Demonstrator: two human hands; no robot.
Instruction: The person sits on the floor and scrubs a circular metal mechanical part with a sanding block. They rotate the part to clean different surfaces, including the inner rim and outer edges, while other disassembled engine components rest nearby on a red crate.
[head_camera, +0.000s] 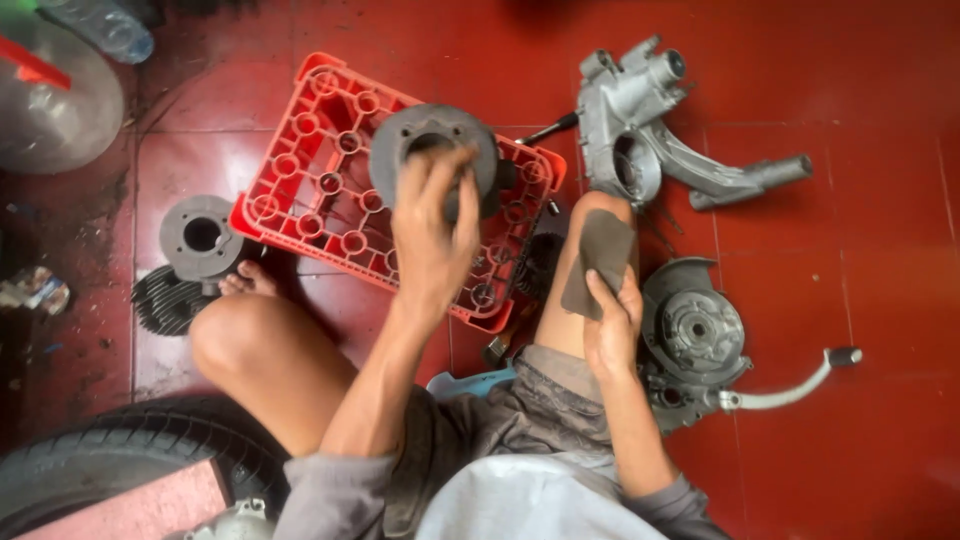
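Observation:
My left hand grips a round dark grey finned metal cylinder part and holds it over an overturned red plastic crate. My right hand presses a dark grey sheet of sandpaper flat against my right knee. The fingers lie on the lower end of the sheet. My bare left knee is bent up at the left, with my toes next to the crate's near corner.
A second finned cylinder lies on the red tiled floor at left. A grey engine casing lies at upper right, another engine half with a kick lever at right. A tyre is at lower left, a clear bottle at upper left.

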